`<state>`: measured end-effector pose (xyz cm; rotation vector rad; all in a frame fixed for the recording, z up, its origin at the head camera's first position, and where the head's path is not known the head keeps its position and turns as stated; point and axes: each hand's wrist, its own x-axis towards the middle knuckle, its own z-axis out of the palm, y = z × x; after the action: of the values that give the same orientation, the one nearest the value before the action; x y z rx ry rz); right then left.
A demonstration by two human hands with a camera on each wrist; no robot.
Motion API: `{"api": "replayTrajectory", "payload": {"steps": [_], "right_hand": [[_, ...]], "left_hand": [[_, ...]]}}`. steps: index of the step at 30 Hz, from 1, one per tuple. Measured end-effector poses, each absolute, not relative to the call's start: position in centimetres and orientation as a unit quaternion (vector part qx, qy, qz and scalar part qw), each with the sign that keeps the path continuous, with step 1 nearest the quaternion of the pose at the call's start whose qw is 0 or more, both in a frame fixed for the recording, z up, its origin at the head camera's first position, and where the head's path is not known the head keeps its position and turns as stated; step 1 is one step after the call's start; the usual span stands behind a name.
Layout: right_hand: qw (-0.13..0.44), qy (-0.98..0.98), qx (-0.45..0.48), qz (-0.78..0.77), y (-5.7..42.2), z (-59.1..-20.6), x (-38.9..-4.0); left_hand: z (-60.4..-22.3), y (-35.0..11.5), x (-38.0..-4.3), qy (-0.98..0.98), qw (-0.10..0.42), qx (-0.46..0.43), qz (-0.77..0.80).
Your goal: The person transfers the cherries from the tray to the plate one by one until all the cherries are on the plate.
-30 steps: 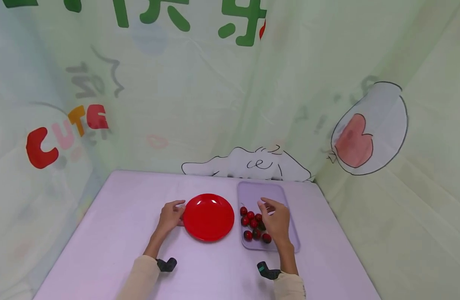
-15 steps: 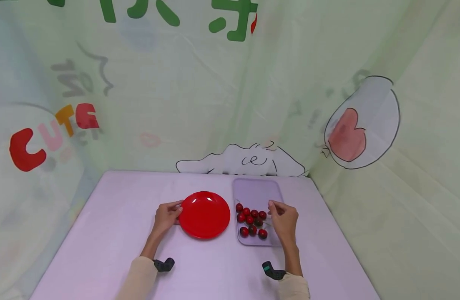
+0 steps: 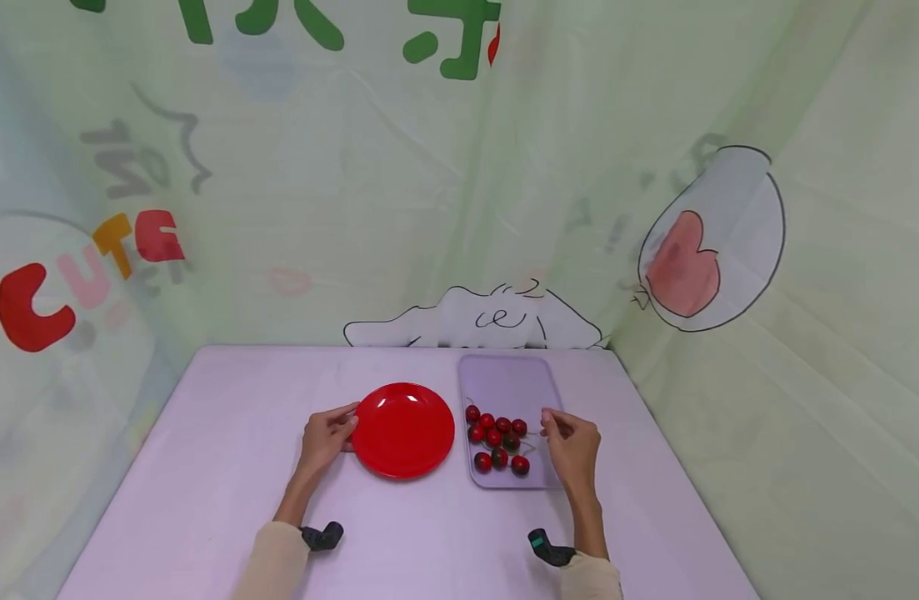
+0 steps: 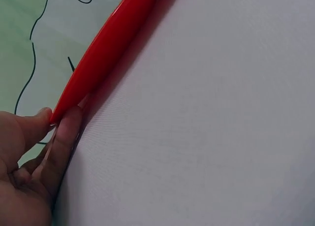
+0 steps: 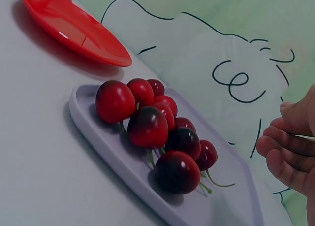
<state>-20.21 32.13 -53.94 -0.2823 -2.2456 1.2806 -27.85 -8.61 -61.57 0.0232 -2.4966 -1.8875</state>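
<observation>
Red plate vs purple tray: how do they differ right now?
Shape: the red plate is round; the purple tray is rectangular with rounded corners.
Load: the plate is bare; the tray carries cherries.
Hold: the left hand pinches the plate's rim; neither hand grips the tray.
Shared: both have raised rims.

A curtained booth (image 3: 399,225) here: printed cloth (image 3: 317,183) hangs beyond the left hand (image 3: 324,439) and right hand (image 3: 575,452), side cloth (image 3: 811,417) flanks them, a lilac tabletop (image 3: 429,542) spreads beneath.

Plate (image 3: 403,431) of glossy plastic; tray (image 3: 506,380), matt plastic; cherries (image 3: 493,437) smooth, shiny; backdrop (image 3: 317,208) like thin, creased cloth.
</observation>
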Motion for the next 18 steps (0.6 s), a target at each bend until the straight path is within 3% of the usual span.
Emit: {"api": "replayTrajectory", "payload": {"steps": [18], "right_hand": [[0.256, -0.838, -0.109, 0.470, 33.8, -56.3, -19.7]], "left_hand": [[-61.8, -8.8, -27.7, -0.793, 0.002, 0.004, -0.609]]}}
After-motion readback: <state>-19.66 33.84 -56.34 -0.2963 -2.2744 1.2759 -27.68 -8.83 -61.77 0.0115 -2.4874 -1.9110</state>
